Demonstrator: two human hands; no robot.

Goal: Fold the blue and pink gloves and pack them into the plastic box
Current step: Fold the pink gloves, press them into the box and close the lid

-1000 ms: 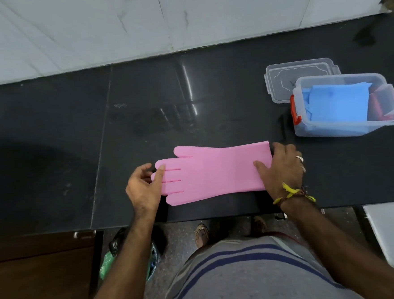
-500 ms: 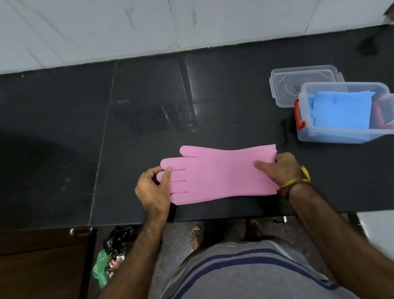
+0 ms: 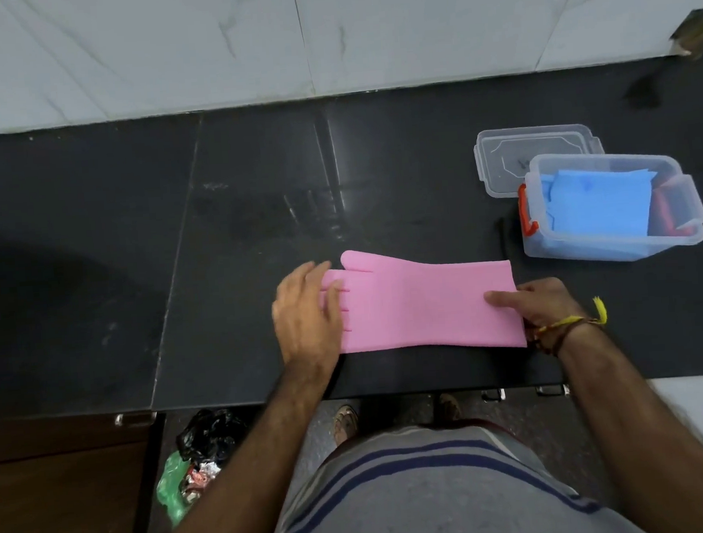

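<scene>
Bench (image 3: 90, 243), dark. Plastic box (image 3: 614, 243) at right, blue glove (image 3: 599, 207) inside. Pink glove (image 3: 419, 303) flat at near edge. Left hand (image 3: 307, 311) open on fingertips; right hand (image 3: 539, 301) pinching cuff. Best: fold fingertips squarely onto cuff.

The scene was evenly and fairly softly lit from above. A streak of glare was thrown across the polished black countertop (image 3: 90, 243) near its middle, and a broad dim shadow was cast over its left part. A narrow shadow was laid beside the plastic box (image 3: 614, 243) on its left. Strong wide-angle distortion was seen: the counter's back edge and the tiled wall (image 3: 201, 48) were bowed toward the corners. The lower edge was softened, the striped shirt (image 3: 432, 489) and forearms being slightly blurred. The pink glove (image 3: 427, 306) was rendered sharply, without glare.
</scene>
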